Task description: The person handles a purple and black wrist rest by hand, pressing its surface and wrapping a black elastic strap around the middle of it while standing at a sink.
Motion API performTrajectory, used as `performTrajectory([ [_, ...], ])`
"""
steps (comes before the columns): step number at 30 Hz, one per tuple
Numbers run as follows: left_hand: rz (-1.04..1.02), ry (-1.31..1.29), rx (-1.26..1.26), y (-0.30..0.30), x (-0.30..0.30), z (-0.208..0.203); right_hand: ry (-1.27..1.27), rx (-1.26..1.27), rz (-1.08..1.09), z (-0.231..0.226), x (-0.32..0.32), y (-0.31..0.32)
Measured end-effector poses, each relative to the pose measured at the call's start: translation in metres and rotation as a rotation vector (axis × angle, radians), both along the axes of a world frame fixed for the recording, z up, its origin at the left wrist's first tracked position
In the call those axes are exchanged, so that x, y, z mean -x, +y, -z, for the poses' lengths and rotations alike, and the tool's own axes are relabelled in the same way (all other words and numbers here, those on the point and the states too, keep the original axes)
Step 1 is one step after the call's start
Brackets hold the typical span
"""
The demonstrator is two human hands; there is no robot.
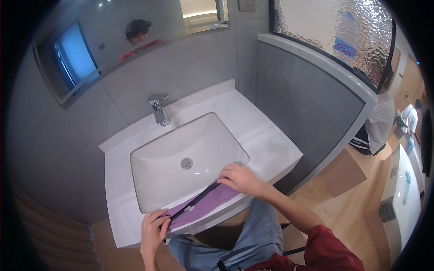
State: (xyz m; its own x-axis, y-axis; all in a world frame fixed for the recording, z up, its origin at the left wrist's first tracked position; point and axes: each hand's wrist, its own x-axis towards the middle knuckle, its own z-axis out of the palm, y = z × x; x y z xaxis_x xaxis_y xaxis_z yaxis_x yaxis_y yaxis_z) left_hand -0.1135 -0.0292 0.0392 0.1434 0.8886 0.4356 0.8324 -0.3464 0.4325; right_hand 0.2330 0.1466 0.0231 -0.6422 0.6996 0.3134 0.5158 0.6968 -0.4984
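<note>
A purple garment with a black waistband [205, 209] is stretched along the front edge of the white washbasin counter [273, 151]. A small pale tag shows at the middle of its band. My left hand [153, 228] pinches the band's left end at the counter's front. At the other end, my right hand [240, 178] has its fingers closed on the band, beside the basin's front right corner. Between the two hands the band runs nearly straight, and purple cloth lies flat below it. The white sink basin [151, 183] behind it holds no visible water.
A chrome faucet [159, 110] stands behind the basin, below a wall mirror [106, 34]. To the right rises a grey partition [307, 86] topped with textured glass [325, 27]. Beyond it sits a person in a white shirt [380, 119], near a white-topped table [402, 198].
</note>
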Motion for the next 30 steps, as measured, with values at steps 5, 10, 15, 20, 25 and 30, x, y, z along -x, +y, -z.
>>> performTrajectory([
  [5,-0.265,-0.065,0.057,0.019,-0.004,-0.016,0.188,0.009,0.163,-0.003,0.010,-0.006],
  [10,-0.317,0.056,0.013,0.051,-0.003,-0.024,0.207,-0.080,0.182,0.006,0.002,-0.018],
  [15,-0.267,0.032,-0.013,0.021,-0.016,-0.026,0.197,-0.209,0.105,0.017,-0.016,-0.035],
  [20,-0.494,0.108,-0.087,-0.030,-0.042,-0.001,0.231,-0.095,0.193,0.015,-0.022,-0.046],
  [25,-0.693,-0.188,0.137,-0.036,-0.051,0.010,0.271,-0.048,0.298,0.017,-0.012,-0.051],
  [30,-0.770,-0.392,0.262,-0.031,-0.048,0.003,0.384,0.119,0.244,0.007,-0.013,-0.057],
])
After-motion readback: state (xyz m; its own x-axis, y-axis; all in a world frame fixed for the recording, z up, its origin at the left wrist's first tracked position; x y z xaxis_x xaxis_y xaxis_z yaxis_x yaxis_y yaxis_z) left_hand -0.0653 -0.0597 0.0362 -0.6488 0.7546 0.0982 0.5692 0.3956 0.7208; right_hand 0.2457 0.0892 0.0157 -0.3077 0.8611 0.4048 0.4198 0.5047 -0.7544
